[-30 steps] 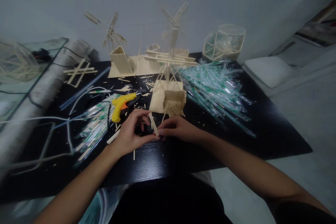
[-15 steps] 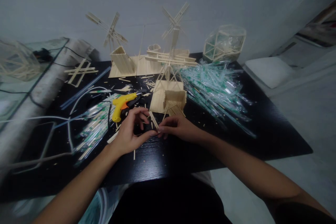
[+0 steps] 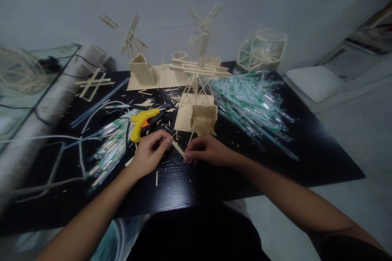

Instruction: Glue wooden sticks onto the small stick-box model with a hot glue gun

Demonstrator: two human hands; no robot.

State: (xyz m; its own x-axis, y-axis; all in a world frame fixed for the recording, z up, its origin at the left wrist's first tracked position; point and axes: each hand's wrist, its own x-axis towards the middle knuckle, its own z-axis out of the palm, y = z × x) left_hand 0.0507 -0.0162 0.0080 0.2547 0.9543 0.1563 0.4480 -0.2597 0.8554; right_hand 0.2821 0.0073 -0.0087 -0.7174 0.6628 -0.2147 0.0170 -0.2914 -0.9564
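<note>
Near the front edge of the desk [image 3: 214, 187], a strip [image 3: 178, 149] is pinched by left hand [image 3: 150, 153] and right hand [image 3: 210, 151], unattached to the model [image 3: 184, 112], whose walls [image 3: 204, 111] are already raised.

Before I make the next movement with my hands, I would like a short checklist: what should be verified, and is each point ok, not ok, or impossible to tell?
1. Right hand pinches the near end of the wooden strip: ok.
2. Left hand has its fingertips at the far end: ok; whether they grip it firmly: cannot tell.
3. Yellow glue gun lies on the table, out of both hands: ok.
4. Glue gun nozzle cool enough to touch: cannot tell.
5. Table around the hands free of scraps: not ok, a loose stick lies nearby.
6. Nearest windmill model standing on its base: ok.
</note>
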